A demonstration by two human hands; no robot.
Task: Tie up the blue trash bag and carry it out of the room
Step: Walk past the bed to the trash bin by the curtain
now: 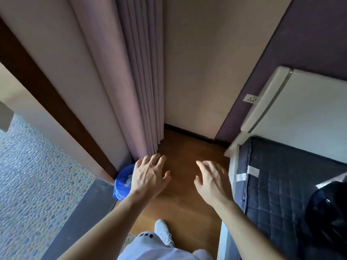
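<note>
The blue trash bag (122,182) lines a small bin on the wooden floor, at the foot of the curtain and door frame. White crumpled waste shows inside it. My left hand (149,175) hovers above the bag's right side with fingers spread, hiding part of it and holding nothing. My right hand (212,182) is stretched out over the bare floor to the right, fingers apart and empty.
A pale purple curtain (131,81) hangs at the left, beside a dark wooden door frame (56,102) and a pebble-tiled floor (33,181). A dark quilted mattress (285,184) and white headboard (300,102) stand on the right. My white shoe (163,231) is on the floor strip.
</note>
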